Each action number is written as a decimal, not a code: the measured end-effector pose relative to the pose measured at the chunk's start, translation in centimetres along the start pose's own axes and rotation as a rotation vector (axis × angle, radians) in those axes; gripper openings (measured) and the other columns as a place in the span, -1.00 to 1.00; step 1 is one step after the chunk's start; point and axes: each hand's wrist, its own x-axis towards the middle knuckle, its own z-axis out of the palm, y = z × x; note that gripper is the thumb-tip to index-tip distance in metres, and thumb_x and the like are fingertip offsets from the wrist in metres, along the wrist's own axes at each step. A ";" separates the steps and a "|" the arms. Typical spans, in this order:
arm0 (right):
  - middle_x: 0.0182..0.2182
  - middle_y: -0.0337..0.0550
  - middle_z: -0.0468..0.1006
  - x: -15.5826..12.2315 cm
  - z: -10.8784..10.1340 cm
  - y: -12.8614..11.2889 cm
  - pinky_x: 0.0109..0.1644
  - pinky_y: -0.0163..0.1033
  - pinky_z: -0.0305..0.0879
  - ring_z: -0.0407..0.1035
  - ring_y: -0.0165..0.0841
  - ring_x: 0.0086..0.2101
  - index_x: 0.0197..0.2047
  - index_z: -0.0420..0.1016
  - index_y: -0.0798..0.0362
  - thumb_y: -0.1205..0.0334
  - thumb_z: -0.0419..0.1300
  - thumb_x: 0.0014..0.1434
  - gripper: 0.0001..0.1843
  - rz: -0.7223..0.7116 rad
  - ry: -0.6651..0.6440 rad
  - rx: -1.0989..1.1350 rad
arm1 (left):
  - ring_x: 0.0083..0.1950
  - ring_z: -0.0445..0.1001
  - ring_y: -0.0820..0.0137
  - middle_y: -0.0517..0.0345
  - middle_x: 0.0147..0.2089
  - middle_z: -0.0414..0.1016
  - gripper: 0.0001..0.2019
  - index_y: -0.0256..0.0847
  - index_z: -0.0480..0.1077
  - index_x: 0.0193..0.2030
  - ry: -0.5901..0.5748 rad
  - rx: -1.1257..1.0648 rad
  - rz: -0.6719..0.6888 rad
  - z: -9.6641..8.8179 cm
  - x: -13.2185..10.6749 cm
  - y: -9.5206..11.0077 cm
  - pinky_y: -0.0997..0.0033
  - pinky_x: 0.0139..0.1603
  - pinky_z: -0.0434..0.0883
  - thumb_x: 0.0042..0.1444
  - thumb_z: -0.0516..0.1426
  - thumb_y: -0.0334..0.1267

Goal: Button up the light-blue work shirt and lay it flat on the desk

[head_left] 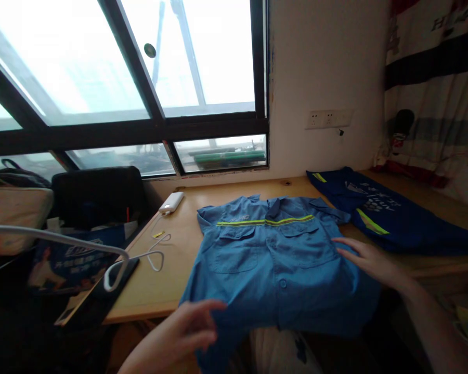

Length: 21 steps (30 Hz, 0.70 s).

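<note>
A blue short-sleeved work shirt [273, 259] lies front side up on the wooden table [152, 285], its lower part hanging over the front edge. Across its chest runs a yellow-green reflective stripe, with flapped pockets beneath and a button showing lower down. My left hand [193, 330] is beside the shirt's lower left side, index finger stretched out and thumb apart, with nothing held. On the opposite side, my right hand [368, 259] is at the shirt's right edge below the sleeve, fingers extended and spread. Whether either hand touches the fabric I cannot tell.
A darker blue garment [390, 213] with reflective strips lies at the right. A white power bank [171, 202] with a white cable [156, 254] is at the table's left. A black chair [99, 192] stands further left. Window and wall sockets [327, 119] are behind.
</note>
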 end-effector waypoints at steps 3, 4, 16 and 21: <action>0.04 0.00 0.31 8.2 4.7 -2.1 0.13 -0.05 0.03 0.16 -0.18 0.05 0.06 0.30 0.11 0.03 -0.09 0.14 -0.50 -0.067 0.178 -0.167 | -0.08 0.39 0.28 0.05 -0.12 0.45 -0.58 -0.15 0.35 -0.03 0.273 0.157 0.259 -0.1 10.4 3.5 0.28 -0.04 0.32 0.04 -0.02 0.00; 0.08 0.01 0.26 10.2 6.5 -2.0 0.13 -0.01 0.00 0.10 -0.15 0.07 0.09 0.27 0.11 0.03 -0.10 0.15 -0.49 -0.044 0.195 -0.247 | -0.01 0.35 0.26 0.04 -0.06 0.42 -0.58 -0.14 0.32 0.00 0.350 0.240 0.302 0.1 13.8 4.0 0.25 0.02 0.27 0.07 -0.05 -0.01; 0.11 0.01 0.18 18.4 6.5 7.7 0.03 0.18 -0.10 0.07 0.05 0.03 0.09 0.25 -0.06 -0.15 -0.14 0.11 -0.43 0.513 0.295 -0.495 | 0.22 -0.05 -0.13 -0.12 0.24 0.04 -0.39 -0.08 0.23 0.11 0.821 0.740 -0.363 -2.6 25.4 -1.9 -0.30 0.06 -0.14 -0.01 -0.13 0.20; 0.02 0.36 0.19 18.6 6.8 8.9 0.04 0.26 -0.27 -0.10 0.22 0.09 -0.05 0.36 0.28 -0.06 0.07 0.00 -0.40 0.715 0.586 -0.545 | 0.04 0.19 -0.26 -0.44 -0.03 0.31 -0.59 -0.38 0.39 -0.12 0.902 0.817 -0.576 -2.2 28.0 0.3 -0.44 -0.09 -0.13 0.01 -0.02 -0.12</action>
